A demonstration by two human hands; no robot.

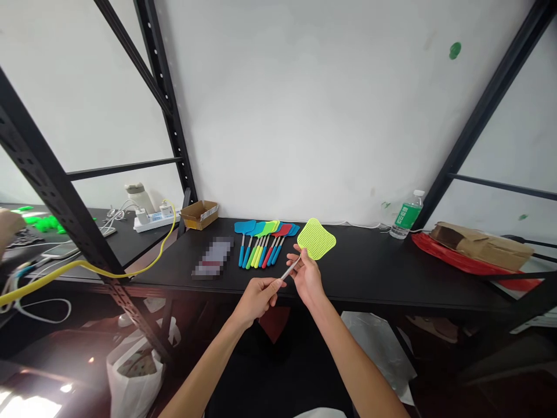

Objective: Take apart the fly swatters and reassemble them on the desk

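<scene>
A yellow-green fly swatter (317, 239) with a perforated head is held over the front part of the black table, its head up to the right. My left hand (260, 297) is closed round the lower end, so the grip is mostly hidden. Close under the head, my right hand (307, 275) pinches the thin metal shaft, with some fingers spread. Just beyond my hands, a row of fly swatters (264, 244) in blue, green, yellow and red lies side by side, heads toward the wall.
Left of the row are a blurred flat item (213, 258) and an open cardboard box (199, 215). A green-labelled bottle (407, 215) and brown packaging (481, 247) stand on the right. Black rack posts flank the table (369, 273); a yellow cable (87, 266) hangs at left.
</scene>
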